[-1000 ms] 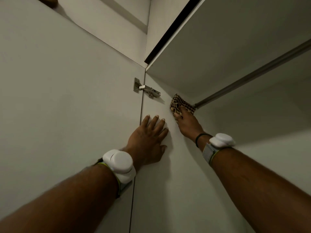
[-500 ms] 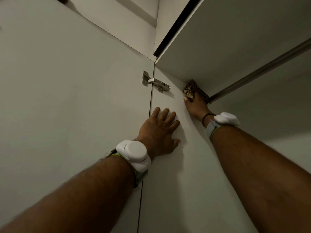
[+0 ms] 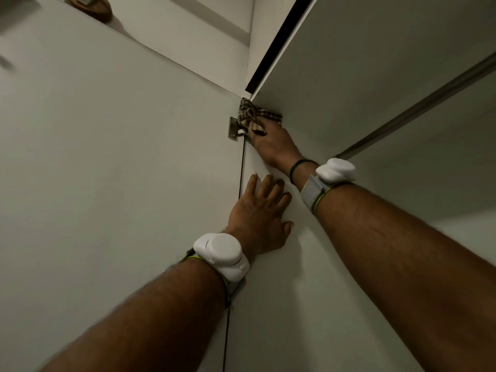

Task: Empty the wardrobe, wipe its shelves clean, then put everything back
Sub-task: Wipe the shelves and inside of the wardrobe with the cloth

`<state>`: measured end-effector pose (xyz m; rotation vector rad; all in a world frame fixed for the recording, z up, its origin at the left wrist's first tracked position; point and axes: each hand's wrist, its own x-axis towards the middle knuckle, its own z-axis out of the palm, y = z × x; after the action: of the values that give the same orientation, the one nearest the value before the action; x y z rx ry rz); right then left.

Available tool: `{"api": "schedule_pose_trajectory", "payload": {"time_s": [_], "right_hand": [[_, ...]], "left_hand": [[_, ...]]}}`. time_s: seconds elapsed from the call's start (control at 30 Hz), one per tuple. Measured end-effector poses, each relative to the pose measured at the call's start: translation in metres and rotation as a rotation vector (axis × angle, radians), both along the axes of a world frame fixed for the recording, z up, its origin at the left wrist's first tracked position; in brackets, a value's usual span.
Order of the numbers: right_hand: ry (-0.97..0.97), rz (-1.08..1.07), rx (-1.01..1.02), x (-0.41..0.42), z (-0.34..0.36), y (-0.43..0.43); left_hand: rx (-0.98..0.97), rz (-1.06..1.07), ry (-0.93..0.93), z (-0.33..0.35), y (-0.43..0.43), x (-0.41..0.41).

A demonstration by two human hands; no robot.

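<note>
At the upper centre of the frame, in the corner where the wardrobe's side panel [image 3: 271,304] meets the shelf [image 3: 375,63] above it, I see my right hand [image 3: 271,146] pressing the checked cloth [image 3: 255,112] to the panel, fingers curled into the bunched fabric, just beside the metal hinge [image 3: 233,130]. Lower, near mid-frame, my left hand [image 3: 260,216] lies flat on the same panel, fingers spread, holding nothing. The hanging rail [image 3: 418,108] crosses the right side diagonally.
</note>
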<state>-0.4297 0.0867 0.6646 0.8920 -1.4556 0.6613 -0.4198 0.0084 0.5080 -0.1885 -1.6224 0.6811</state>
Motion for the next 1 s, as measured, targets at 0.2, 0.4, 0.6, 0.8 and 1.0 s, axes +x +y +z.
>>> {"api": "schedule_pose_trajectory", "payload": {"time_s": [0.2, 0.4, 0.6, 0.8, 1.0], "right_hand": [[-0.022, -0.173, 0.049, -0.008, -0.001, 0.032], [-0.142, -0.254, -0.116, -0.053, -0.01, 0.106], [-0.244, -0.343, -0.153, -0.059, -0.004, 0.11], [-0.373, -0.392, -0.202, -0.045, 0.021, 0.093], [-0.346, -0.392, -0.188, -0.04, 0.022, 0.099]], "left_hand": [[0.035, -0.049, -0.016, -0.003, 0.005, 0.001], [0.069, -0.047, 0.041, -0.006, 0.014, -0.008], [0.078, -0.034, 0.04, -0.006, 0.014, -0.008], [0.097, -0.016, 0.011, -0.01, 0.02, -0.007], [0.092, -0.004, -0.021, -0.017, 0.018, -0.005]]}}
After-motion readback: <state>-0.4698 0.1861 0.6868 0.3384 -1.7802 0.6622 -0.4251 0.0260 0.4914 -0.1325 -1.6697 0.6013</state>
